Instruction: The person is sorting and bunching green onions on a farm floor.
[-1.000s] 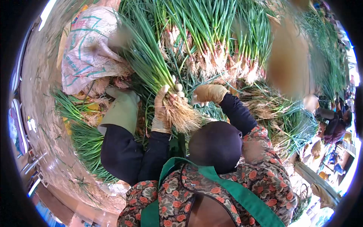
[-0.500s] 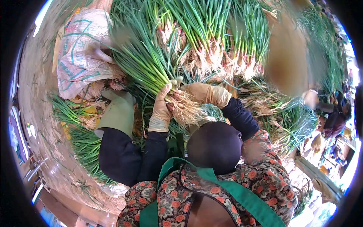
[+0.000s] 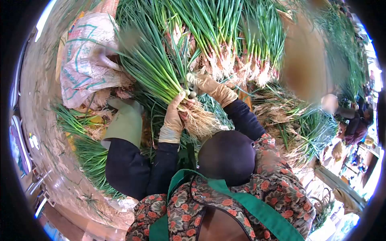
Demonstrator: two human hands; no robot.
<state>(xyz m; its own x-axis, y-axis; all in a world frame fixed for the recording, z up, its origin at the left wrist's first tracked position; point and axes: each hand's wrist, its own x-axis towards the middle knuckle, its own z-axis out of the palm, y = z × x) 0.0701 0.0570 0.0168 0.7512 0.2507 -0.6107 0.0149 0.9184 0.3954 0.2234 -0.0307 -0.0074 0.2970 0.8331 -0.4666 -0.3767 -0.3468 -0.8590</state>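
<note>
My left hand (image 3: 173,118), in a pale glove, is closed around a bunch of green onions (image 3: 157,72) just above its roots. The leaves point up and to the left, and the pale roots (image 3: 200,119) hang to the lower right. My right hand (image 3: 211,88), gloved too, is at the right of the bunch, its fingers closed by a few thin green stalks (image 3: 186,70); what they pinch is too small to make out. Above both hands lie more onion bunches (image 3: 219,44), their roots toward me.
A white woven sack (image 3: 86,60) lies at the upper left. More onions (image 3: 90,160) are on the ground at the left, and a loose pile (image 3: 297,124) is at the right. Another person (image 3: 356,124) is at the far right. A blurred smudge covers part of the upper right.
My right hand has moved up and away from the roots, with its wrist now lower right of the fingers. My left hand still holds the bunch, slightly lower.
</note>
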